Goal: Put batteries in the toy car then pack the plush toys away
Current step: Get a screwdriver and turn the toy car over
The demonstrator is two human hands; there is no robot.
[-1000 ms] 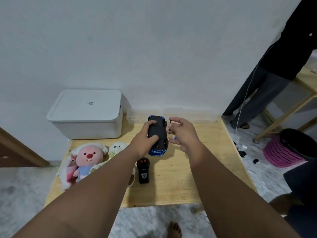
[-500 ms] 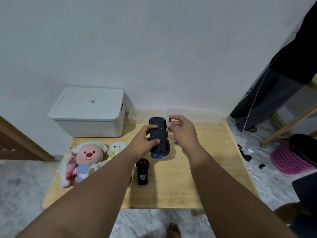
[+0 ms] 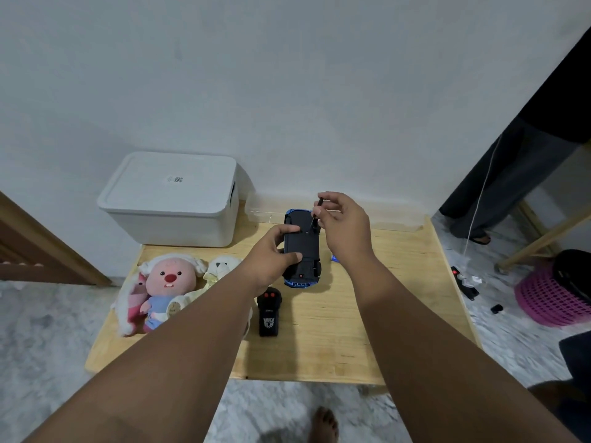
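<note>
The blue toy car [image 3: 303,251] lies upside down on the wooden table [image 3: 367,314], its black underside facing up. My left hand [image 3: 271,257] grips its left side. My right hand [image 3: 343,225] pinches a thin dark screwdriver [image 3: 316,214], tip resting on the car's underside near the far end. A black remote control [image 3: 269,311] lies in front of the car. A pink-faced plush [image 3: 166,287] and a white plush [image 3: 220,266] lie at the table's left. A small blue item [image 3: 334,258] shows beside the car, partly hidden by my right wrist.
A lidded white storage box [image 3: 172,199] stands at the table's back left. A clear plastic container [image 3: 393,219] sits along the wall behind the car. A person's legs [image 3: 499,183] stand at the right, near a pink basket [image 3: 550,298] on the floor.
My right hand has lifted slightly and angled the screwdriver down onto the car's underside. The view has shifted a little; the car stays in my left hand.
</note>
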